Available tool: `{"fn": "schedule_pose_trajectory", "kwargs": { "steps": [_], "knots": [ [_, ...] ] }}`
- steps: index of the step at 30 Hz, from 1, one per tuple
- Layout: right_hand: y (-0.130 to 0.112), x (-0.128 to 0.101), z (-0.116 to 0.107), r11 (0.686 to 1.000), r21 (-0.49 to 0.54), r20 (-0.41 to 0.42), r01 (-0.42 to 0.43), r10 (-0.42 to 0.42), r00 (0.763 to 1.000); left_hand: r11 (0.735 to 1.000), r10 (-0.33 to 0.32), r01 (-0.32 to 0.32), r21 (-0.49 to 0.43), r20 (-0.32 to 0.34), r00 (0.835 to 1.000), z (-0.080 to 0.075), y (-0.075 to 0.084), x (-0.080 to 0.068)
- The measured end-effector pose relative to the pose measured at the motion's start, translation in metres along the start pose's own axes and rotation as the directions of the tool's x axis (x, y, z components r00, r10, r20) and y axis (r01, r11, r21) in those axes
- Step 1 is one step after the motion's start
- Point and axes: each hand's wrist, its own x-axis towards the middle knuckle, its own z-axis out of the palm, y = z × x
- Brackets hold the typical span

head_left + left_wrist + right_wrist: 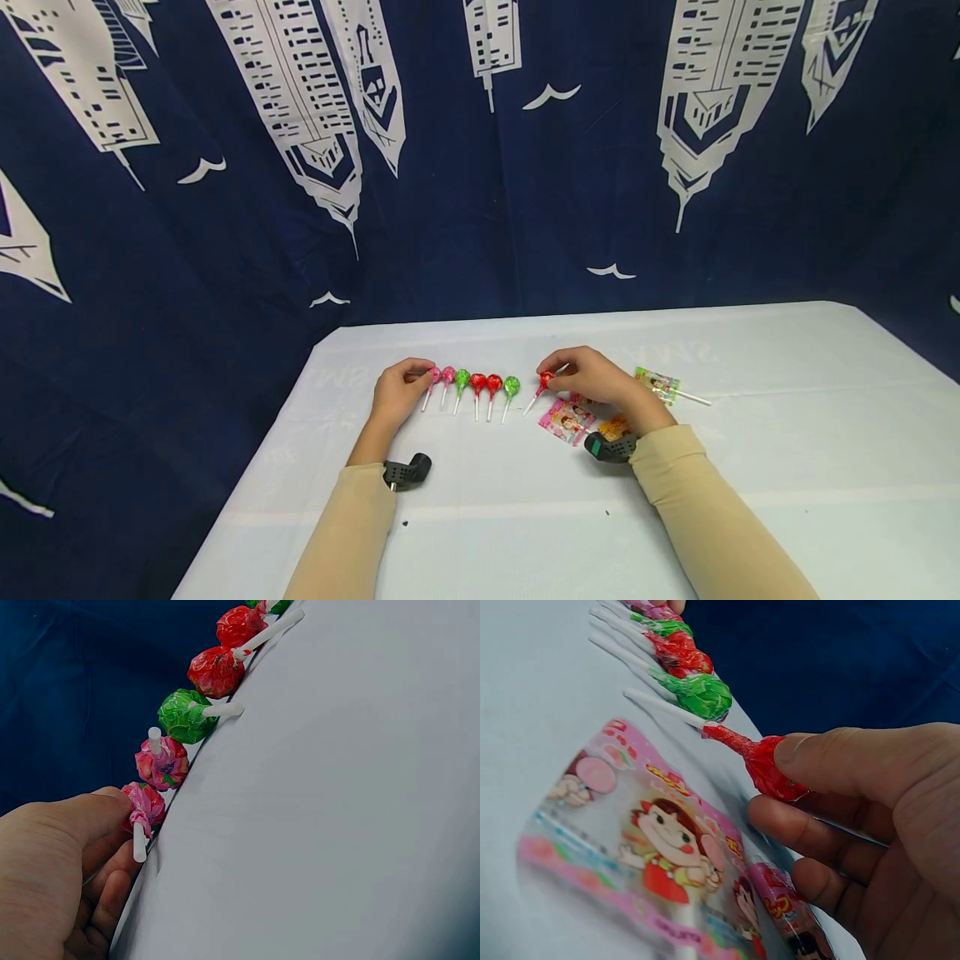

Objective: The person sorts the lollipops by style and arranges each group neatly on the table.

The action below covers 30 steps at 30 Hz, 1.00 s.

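Observation:
My left hand (397, 393) is at the left end of a row of wrapped lollipops, its thumb and fingers pinching the head of the end pink lollipop (141, 810). Beside it lie another pink lollipop (448, 375), a green lollipop (462, 379), two red ones and a second green lollipop (512, 387). Past the row's right end, my right hand (592, 375) pinches a red lollipop (769, 766) by its head between thumb and fingers. Its white stick points toward the row and down to the front left.
Under and beside the right hand lie flat candy packets: a pink packet (567, 421), an orange packet (615, 427) and a green packet (657, 385) with a white stick. A white cloth covers the table (495, 533); a dark blue printed curtain (480, 208) hangs behind.

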Motion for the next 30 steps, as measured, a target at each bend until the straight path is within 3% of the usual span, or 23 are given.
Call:
{"fn": "schedule_pose_trajectory", "kwargs": {
  "steps": [30],
  "knots": [
    [-0.005,0.008,0.022,0.993,-0.115,-0.016,0.036,-0.038,0.999,1.000,-0.009,0.009,-0.013,0.011,1.000,-0.001,0.003,-0.001]
  ]
}}
